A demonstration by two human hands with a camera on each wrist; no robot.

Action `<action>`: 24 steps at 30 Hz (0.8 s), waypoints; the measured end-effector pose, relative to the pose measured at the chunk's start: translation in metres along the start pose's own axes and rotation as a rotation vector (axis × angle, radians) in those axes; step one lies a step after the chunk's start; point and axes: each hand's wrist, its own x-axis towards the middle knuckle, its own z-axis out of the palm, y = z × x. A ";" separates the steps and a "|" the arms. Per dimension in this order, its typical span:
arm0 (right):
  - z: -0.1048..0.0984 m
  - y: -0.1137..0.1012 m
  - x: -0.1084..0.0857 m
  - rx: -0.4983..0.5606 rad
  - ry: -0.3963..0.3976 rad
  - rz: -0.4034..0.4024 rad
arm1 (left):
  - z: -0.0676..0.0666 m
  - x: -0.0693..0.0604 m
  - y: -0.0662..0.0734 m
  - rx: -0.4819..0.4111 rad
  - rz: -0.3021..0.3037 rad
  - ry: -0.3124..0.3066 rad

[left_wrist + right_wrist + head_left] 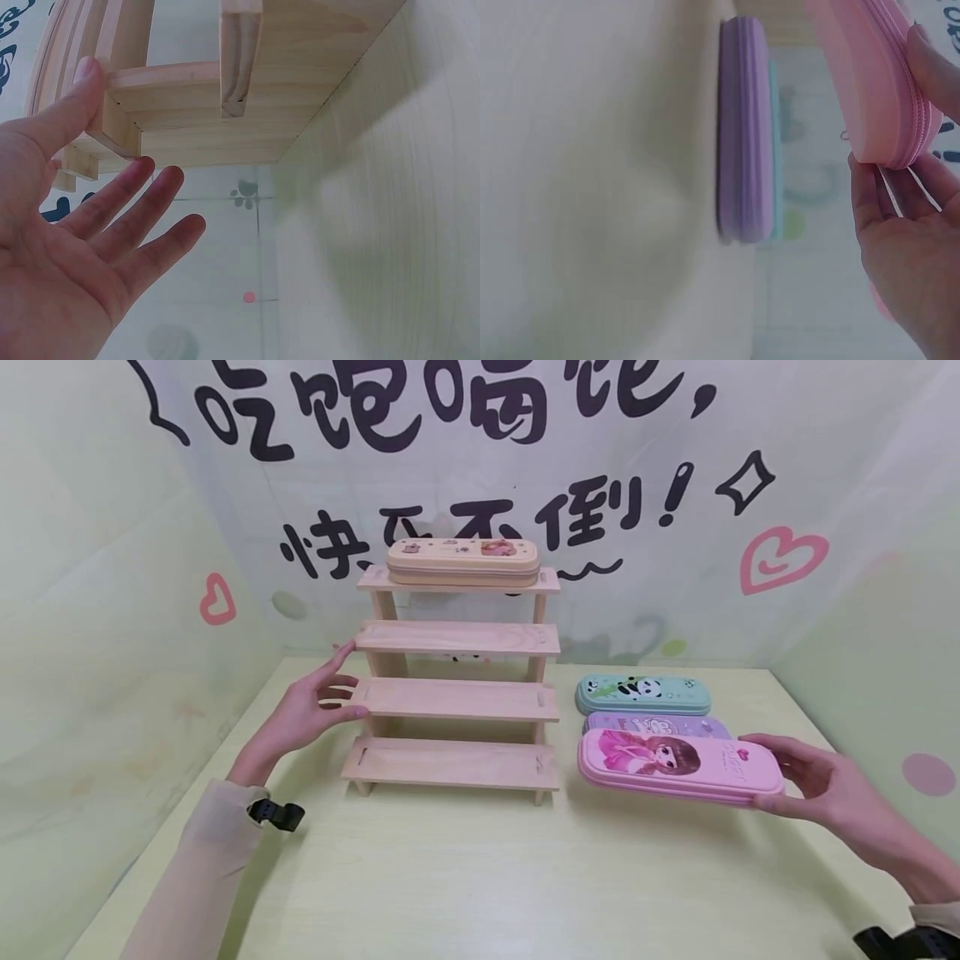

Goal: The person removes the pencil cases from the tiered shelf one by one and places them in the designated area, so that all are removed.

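My right hand (832, 789) grips the right end of a pink zippered pencil case (682, 765) with a doll-like girl on its lid. In the right wrist view, the pink case (877, 90) is off the table, with the thumb on one side and fingers on the other. At the left, my left hand (315, 697) touches the ends of the boards of a wooden step shelf (457, 697); its fingers (161, 251) look extended in the left wrist view. A cream pencil case (462, 562) lies on the shelf's top board.
A purple pencil case (652, 724) and a mint panda pencil case (645, 694) lie on the table (480, 868) right of the shelf, partly behind the pink one. Behind the shelf hangs a printed white backdrop (660, 568); pale side panels flank the table.
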 end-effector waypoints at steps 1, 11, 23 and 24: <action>-0.001 0.003 -0.001 -0.016 0.004 0.016 | 0.000 0.000 0.000 0.000 0.002 -0.001; -0.011 0.029 -0.009 -0.086 -0.087 0.054 | 0.000 0.000 0.000 0.004 0.000 0.000; -0.014 0.051 -0.008 -0.109 -0.097 0.108 | 0.000 0.001 0.000 -0.015 -0.011 -0.004; -0.014 0.052 -0.007 -0.113 -0.096 0.114 | 0.000 0.001 0.000 -0.012 -0.012 -0.003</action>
